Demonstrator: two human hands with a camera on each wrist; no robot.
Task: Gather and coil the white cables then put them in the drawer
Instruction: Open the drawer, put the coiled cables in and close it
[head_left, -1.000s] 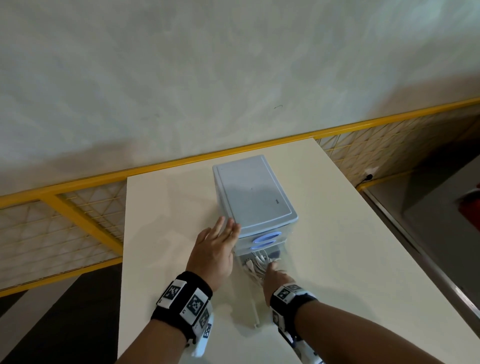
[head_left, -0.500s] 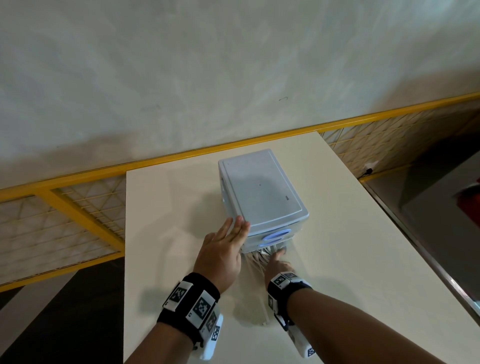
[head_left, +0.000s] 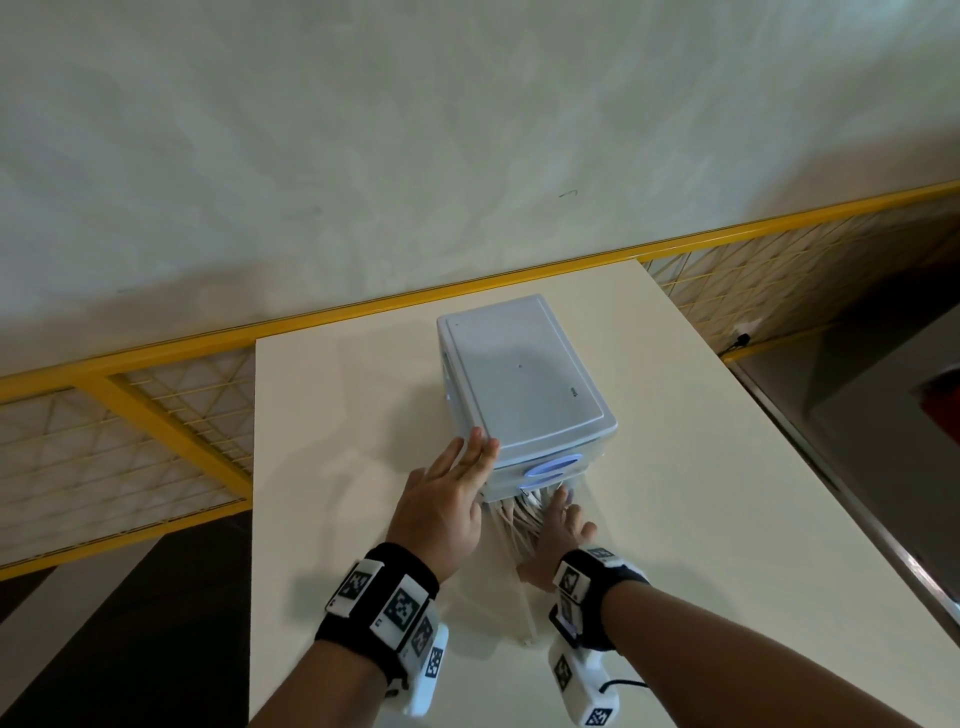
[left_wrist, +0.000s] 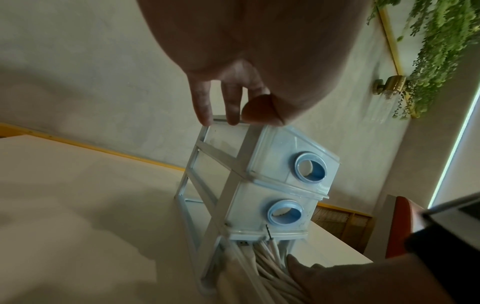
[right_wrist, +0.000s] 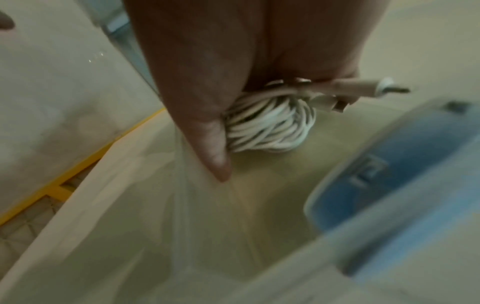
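Observation:
A pale blue-grey drawer unit stands on the white table. Its clear bottom drawer is pulled out toward me. My right hand is inside that drawer, holding a coil of white cables between thumb and fingers, with USB plugs sticking out at the side. More of the white cables show under the unit's front. My left hand rests straight fingers on the unit's top front-left corner. The two upper drawers with blue ring handles are closed.
The table's left edge drops to a dark floor. A yellow mesh railing runs behind and to the left. The pulled-out drawer's blue-handled front lies close to my right wrist. A plain wall rises behind the table.
My right hand has gone deeper into the bottom drawer with the cables. My left hand slid from the unit's side up onto its top corner.

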